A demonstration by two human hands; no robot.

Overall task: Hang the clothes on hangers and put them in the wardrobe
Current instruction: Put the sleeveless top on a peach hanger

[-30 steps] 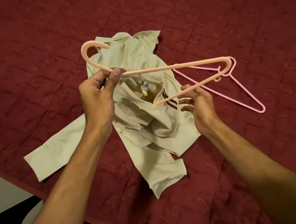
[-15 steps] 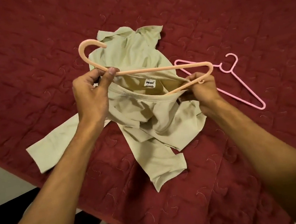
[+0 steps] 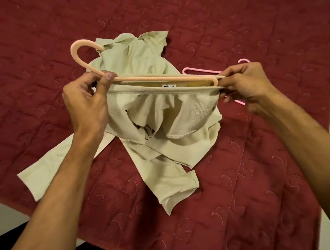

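Risk: tight neck band could slip back off hanger (image 3: 152,77) end if right hand (image 3: 246,85) lets go; cloth may stretch. Left hand (image 3: 86,106) pinches hanger near hook, right hand pinches shirt (image 3: 154,113) neck. Shirt half lifted, rest lies mid quilt (image 3: 250,15). Pink hanger (image 3: 198,70) partly hidden behind right hand. Label (image 3: 169,86) cut off. Wardrobe not seen
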